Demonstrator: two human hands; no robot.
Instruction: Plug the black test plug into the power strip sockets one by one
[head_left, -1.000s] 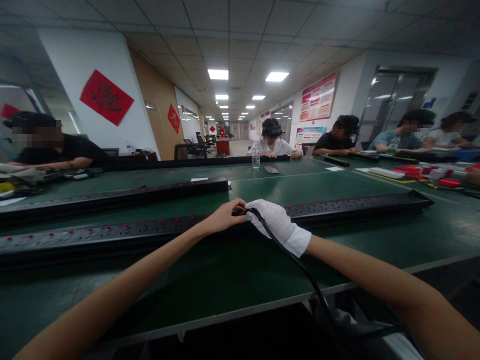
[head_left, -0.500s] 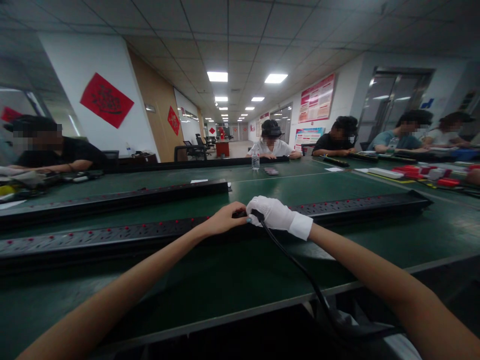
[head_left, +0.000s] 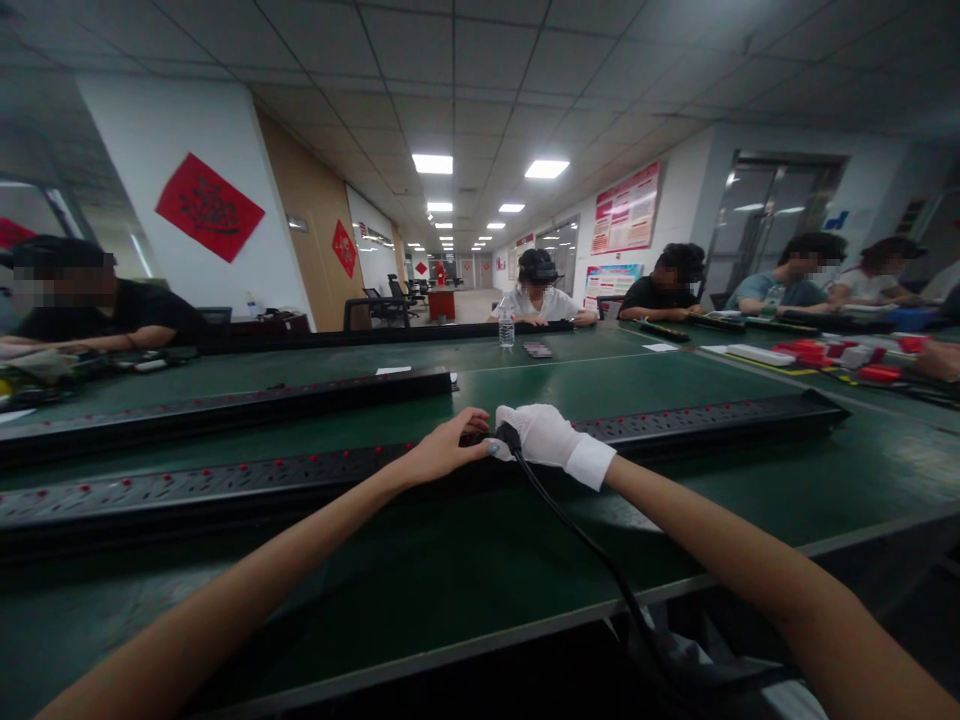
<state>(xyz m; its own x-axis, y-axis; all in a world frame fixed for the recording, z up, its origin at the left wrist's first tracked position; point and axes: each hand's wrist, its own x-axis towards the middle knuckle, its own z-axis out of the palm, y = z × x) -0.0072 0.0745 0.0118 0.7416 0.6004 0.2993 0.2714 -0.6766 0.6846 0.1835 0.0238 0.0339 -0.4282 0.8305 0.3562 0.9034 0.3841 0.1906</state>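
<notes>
A long black power strip point(head_left: 670, 424), dotted with red parts along its top, lies across the green table in front of me. My right hand point(head_left: 536, 434), in a white glove, is closed around a black plug point(head_left: 509, 436) at the strip's middle. From that plug a thick black cable point(head_left: 574, 530) hangs down over the table's near edge. My bare left hand point(head_left: 444, 447) lies over the strip just left of the glove, thumb and fingers curled around something dark. Its thumb tip is beside the plug. Whether the plug sits in a socket is hidden by the hands.
Behind on the left lies a second black strip point(head_left: 360, 398). A water bottle point(head_left: 507, 325) and a small stack of flat pieces point(head_left: 538, 350) stand farther back. Red and white parts point(head_left: 814, 352) are at the right. Several people sit around the green table point(head_left: 420, 560).
My view has shifted slightly, so the scene sits a little lower and farther left. Both hands stay together at the plug, with hardly any change in their hold.
</notes>
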